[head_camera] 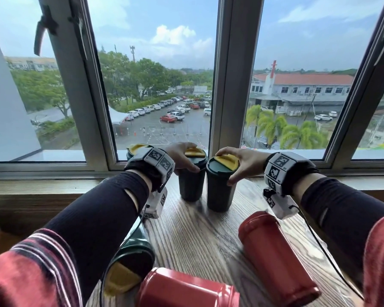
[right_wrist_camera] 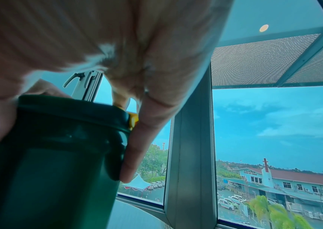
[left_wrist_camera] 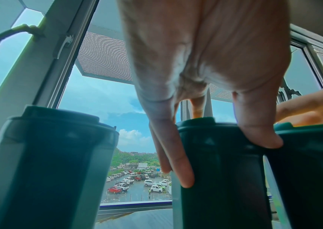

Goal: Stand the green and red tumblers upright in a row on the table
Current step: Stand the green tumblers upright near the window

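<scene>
Nearby: red tumblers (head_camera: 277,254) lying | fallen green tumbler (head_camera: 132,260) under left sleeve (head_camera: 93,218)

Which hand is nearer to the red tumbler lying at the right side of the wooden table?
Right. The right hand grips an upright green tumbler just beyond the red tumbler. The left hand holds another green tumbler farther to the left.

Wood-grain tabletop (head_camera: 200,235) abuts sill at 12 o'clock. Grey-framed window (head_camera: 231,85) beyond: car park (head_camera: 175,116) at 12, red-roofed building (head_camera: 308,85) at 2, palms (head_camera: 286,131) below it.
</scene>
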